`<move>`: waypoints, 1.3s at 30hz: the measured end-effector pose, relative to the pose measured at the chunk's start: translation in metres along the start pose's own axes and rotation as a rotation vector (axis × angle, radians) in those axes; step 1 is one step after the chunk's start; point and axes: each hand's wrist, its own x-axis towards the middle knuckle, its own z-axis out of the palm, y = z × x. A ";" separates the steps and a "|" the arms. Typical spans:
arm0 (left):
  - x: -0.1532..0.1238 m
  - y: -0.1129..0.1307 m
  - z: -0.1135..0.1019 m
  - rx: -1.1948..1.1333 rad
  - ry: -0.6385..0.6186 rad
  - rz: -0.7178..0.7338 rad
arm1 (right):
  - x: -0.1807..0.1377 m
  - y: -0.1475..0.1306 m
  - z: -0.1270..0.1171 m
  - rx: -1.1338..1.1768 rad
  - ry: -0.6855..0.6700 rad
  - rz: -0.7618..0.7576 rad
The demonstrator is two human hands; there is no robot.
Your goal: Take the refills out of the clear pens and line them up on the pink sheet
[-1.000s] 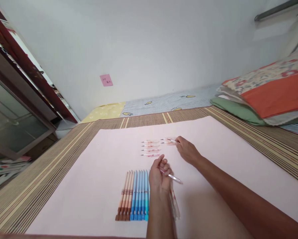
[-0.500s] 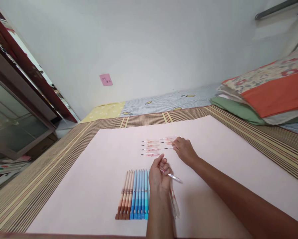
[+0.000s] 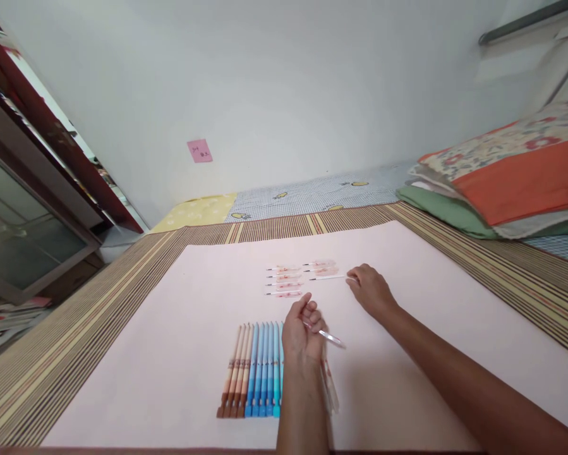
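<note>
My left hand (image 3: 307,325) is palm up with curled fingers, closed around a slim clear pen barrel (image 3: 332,338) that points down to the right. My right hand (image 3: 371,291) is beyond it, its fingers pinched at the right end of a white pen refill (image 3: 325,278) with a dark tip. Whatever sits between those fingertips is hidden. Several similar refills with pink-red patterned pieces (image 3: 285,277) lie in two columns to the left. Brown pens (image 3: 239,373) and blue pens (image 3: 263,370) stand in a neat row by my left forearm, which covers part of it.
Clear patterned pens (image 3: 330,385) lie right of my left forearm, partly hidden. Everything rests on a pale pink sheet (image 3: 136,354) over a striped mat (image 3: 47,341). Folded bedding (image 3: 515,177) is at the right, and a pink note (image 3: 199,151) sticks to the wall.
My right hand has slid right along the refill, uncovering more of it. My left hand keeps its hold on the barrel. The view has shifted slightly.
</note>
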 end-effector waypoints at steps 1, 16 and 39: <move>0.000 0.000 0.000 -0.001 0.001 0.000 | 0.001 -0.002 0.000 -0.026 -0.007 0.003; 0.001 0.000 0.000 0.004 0.000 0.004 | 0.016 -0.031 -0.006 -0.265 -0.125 0.080; 0.000 -0.001 -0.001 0.005 -0.018 0.003 | 0.020 -0.047 -0.007 -0.432 -0.169 0.006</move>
